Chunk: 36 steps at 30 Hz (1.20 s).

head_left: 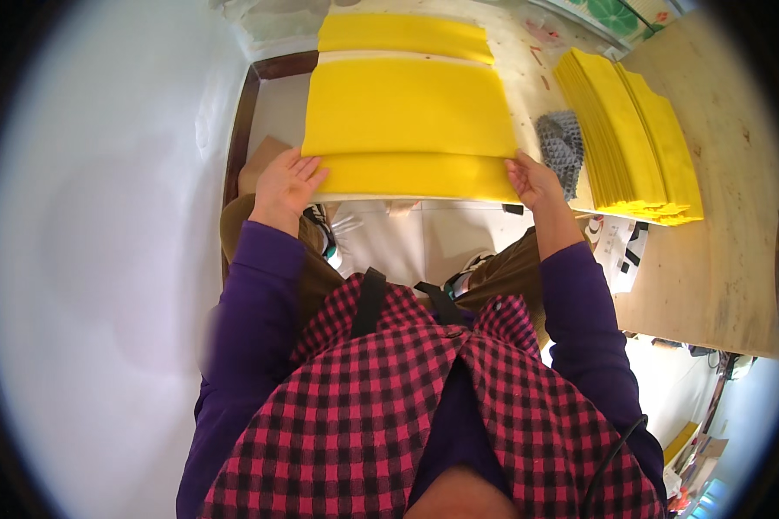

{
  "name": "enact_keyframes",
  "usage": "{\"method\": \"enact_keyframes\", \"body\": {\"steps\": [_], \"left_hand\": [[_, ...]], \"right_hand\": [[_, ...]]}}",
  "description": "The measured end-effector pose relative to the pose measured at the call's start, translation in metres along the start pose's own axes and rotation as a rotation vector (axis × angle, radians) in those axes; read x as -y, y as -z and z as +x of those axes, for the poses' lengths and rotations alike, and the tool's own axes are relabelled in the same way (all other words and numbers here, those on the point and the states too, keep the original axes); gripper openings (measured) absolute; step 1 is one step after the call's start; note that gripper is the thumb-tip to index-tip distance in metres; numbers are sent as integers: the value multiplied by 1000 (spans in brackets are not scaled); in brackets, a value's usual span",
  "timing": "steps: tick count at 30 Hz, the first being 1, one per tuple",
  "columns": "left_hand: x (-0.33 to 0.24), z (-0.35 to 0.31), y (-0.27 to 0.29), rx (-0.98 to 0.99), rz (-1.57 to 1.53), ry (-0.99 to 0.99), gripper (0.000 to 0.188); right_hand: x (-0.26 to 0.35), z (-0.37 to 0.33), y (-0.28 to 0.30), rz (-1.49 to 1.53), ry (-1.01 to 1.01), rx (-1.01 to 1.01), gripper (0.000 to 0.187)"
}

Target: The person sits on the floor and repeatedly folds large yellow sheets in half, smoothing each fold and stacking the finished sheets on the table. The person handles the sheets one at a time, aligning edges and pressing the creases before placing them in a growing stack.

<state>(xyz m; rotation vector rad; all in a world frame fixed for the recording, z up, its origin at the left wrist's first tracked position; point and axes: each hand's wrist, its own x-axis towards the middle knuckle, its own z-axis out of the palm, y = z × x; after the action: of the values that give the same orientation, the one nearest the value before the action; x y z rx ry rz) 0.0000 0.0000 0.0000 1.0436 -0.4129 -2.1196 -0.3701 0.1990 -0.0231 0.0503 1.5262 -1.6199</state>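
Note:
A yellow cloth sheet point(407, 105) lies flat on the table before me. Its near edge is turned over into a folded strip point(414, 176) that runs between my hands. At the strip's left end is my left hand point(284, 184), palm partly showing, its fingers stretched out and slightly apart against the cloth's edge. My right hand point(532, 179) has the right end of the fold between curled fingers and thumb. Parts of the fingertips are hidden at the cloth.
Beyond the sheet lies another yellow cloth piece point(404, 36). To the right stand a crumpled grey textured cloth point(561, 149) and a thick stack of folded yellow cloths point(623, 138). A white wall point(112, 233) rises close on my left. A wooden board point(710, 277) extends at the right.

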Motion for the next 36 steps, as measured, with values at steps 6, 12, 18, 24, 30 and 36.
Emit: {"method": "enact_keyframes", "body": {"steps": [6, 12, 18, 24, 30, 36], "left_hand": [[-15, 22, 7, -2, 221, -19, 34], [-26, 47, 5, -40, 453, -53, 21], [-39, 60, -17, 41, 542, -59, 23], [-51, 89, -41, 55, 700, -91, 25], [-69, 143, -58, 172, 818, -100, 29], [-72, 169, -64, 132, 956, -195, 31]], "right_hand": [[8, -3, 0, -130, -5, 5, 11], [21, -16, 0, -286, -35, 68, 20], [48, -4, -7, -388, -39, 147, 28], [69, 32, -14, -403, -7, 218, 28], [85, 82, -31, -501, 56, 233, 24], [108, 111, -46, -755, 145, 281, 12]]}}
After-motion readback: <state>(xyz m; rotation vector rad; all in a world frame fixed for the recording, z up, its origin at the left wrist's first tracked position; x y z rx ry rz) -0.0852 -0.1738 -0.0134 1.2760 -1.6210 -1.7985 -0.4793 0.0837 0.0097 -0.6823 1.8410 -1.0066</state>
